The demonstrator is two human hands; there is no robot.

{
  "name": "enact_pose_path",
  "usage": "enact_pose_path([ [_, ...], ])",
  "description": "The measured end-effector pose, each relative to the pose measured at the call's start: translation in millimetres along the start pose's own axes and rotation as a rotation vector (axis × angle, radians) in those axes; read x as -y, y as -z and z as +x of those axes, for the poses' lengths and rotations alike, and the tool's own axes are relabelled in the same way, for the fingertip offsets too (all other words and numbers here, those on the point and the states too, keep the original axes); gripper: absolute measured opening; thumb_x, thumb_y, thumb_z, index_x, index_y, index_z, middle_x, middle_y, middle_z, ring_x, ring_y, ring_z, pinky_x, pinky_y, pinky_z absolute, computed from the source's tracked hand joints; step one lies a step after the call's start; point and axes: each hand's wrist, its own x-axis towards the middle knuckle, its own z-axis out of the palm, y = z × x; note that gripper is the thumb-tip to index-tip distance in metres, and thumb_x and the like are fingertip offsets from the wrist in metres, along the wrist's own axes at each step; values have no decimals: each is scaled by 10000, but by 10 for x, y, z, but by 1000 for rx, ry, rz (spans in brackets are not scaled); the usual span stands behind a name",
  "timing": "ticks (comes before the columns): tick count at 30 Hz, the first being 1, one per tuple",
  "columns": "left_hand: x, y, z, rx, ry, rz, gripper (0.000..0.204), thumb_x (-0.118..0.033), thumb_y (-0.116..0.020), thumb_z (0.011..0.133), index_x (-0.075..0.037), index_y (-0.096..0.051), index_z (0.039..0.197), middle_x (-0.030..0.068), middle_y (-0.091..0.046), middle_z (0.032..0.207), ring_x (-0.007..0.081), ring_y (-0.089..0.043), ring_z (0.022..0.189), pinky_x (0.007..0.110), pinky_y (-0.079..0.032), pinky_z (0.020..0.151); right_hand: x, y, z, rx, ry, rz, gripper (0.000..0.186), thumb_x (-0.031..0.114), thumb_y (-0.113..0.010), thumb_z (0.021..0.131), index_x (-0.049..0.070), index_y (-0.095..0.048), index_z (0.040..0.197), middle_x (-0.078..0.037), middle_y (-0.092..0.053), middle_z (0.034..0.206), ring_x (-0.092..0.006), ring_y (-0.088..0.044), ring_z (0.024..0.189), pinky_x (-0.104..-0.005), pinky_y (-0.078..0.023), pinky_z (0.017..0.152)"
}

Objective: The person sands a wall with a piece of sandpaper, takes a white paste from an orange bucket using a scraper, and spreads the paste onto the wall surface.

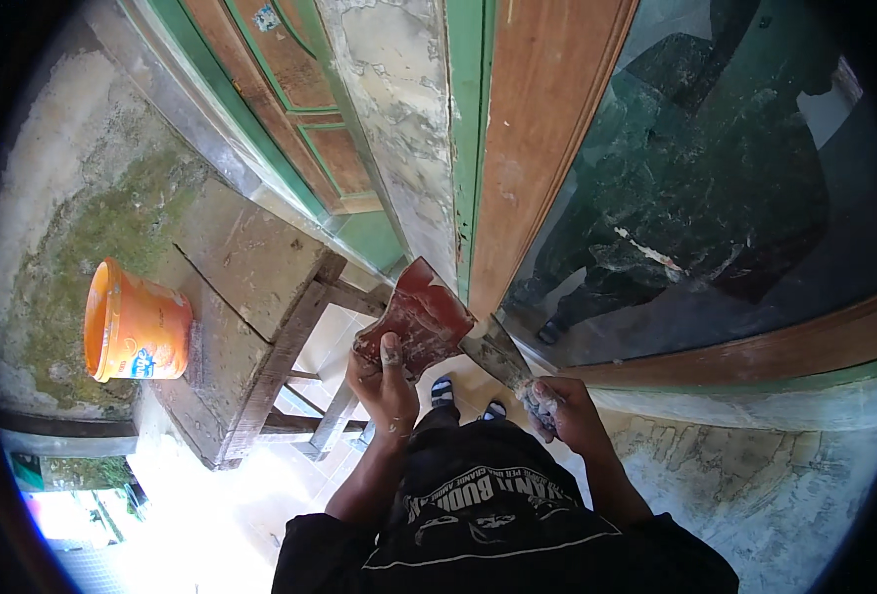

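Observation:
My left hand (384, 386) grips a worn red, roughly square plate (414, 312) streaked with pale paste, thumb across its face. My right hand (560, 411) is closed on the paste-crusted handle of a putty knife (498, 351). The knife's blade reaches up-left to the plate's right edge, where a bit of pale paste shows. Both hands are in front of my body, above my sandaled feet.
An orange bucket (151, 332) stands on a worn wooden bench (241, 277) at my left. Ahead are a green-and-brown panelled door (260, 69), a patchy plastered strip (394, 109) and a wood-framed dark glass pane (716, 158). A weathered wall (62, 148) runs behind the bucket.

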Motion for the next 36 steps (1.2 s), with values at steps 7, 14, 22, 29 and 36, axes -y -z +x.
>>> enact_pose_path([
  [7,-72,83,-143,269,33,279,176,-98,-560,907,54,-592,989,70,-641,858,85,-566,755,229,-472,682,220,-76,223,57,117,173,346,265,-446,966,-21,-578,822,-41,-492,563,-92,-421,419,-246,-319,380],
  [14,-118,255,-81,170,539,-108,197,-57,-530,862,73,-554,1009,147,-644,889,202,-656,745,307,-554,645,178,-154,401,-125,490,-106,225,178,-521,921,-26,-609,961,-89,-547,672,-160,-520,570,-272,-416,537],
  [22,-222,395,194,258,708,-287,161,-13,-502,854,75,-552,979,161,-639,864,231,-655,720,339,-561,635,-207,-94,634,-294,846,-656,474,-112,-644,688,-4,-595,1147,-140,-592,910,-239,-592,816,-305,-468,704],
  [29,63,439,333,182,692,-292,187,-81,-485,881,47,-572,986,128,-644,855,192,-648,713,307,-546,624,-391,77,595,-401,735,-608,353,-61,-637,756,-18,-608,1105,-127,-610,920,-206,-592,826,-291,-461,737],
  [36,1054,260,525,-83,604,-70,239,-211,-511,908,1,-602,845,42,-599,714,121,-553,581,285,-459,524,-706,144,572,-417,611,-520,256,-17,-610,787,-20,-619,1043,-155,-597,909,-254,-586,797,-308,-461,703],
])
